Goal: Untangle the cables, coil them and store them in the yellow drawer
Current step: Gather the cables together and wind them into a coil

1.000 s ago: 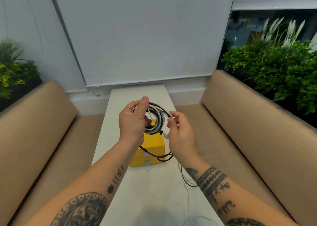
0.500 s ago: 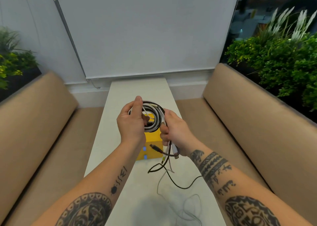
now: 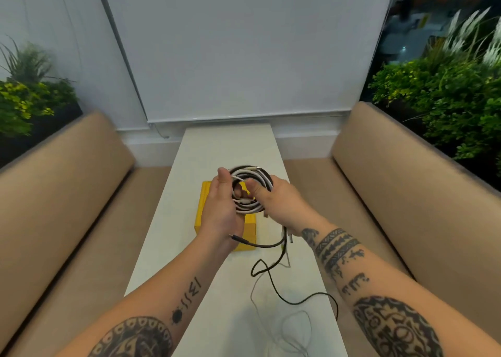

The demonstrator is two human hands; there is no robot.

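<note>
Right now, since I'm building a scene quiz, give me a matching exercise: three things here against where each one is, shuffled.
Things:
1 cable coil
2 yellow drawer unit
3 loose black cable

Places:
A stands on the white table
B hangs down onto the tabletop
C held between left hand and right hand

Pairs: 1-C, 2-A, 3-B.
</note>
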